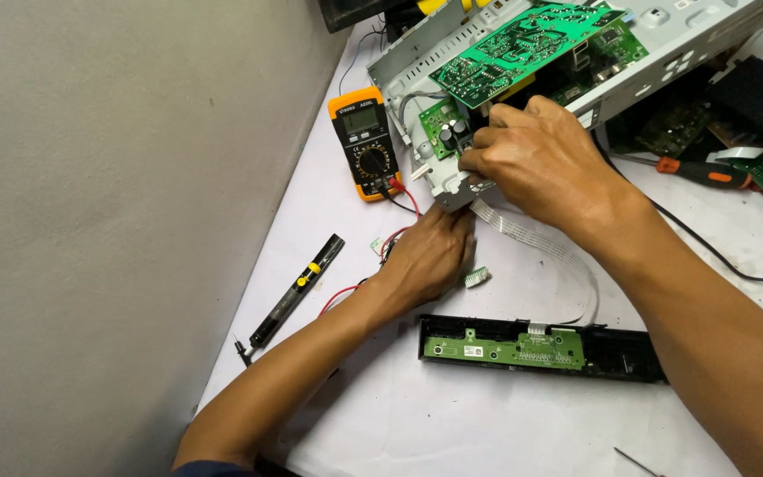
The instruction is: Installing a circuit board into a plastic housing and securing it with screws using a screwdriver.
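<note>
Your device's metal chassis [664, 53] lies open, front panel [540, 349] already detached near you; both hands' grip pinches its corner bracket [452, 196], left hand [426, 256] below, right hand [549, 163] above

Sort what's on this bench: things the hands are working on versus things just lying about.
In hand:
left hand
right hand
grey chassis
green circuit board
flat ribbon cable

Lying about:
multimeter
black pen-shaped tool
orange-handled screwdriver
black front panel
</note>
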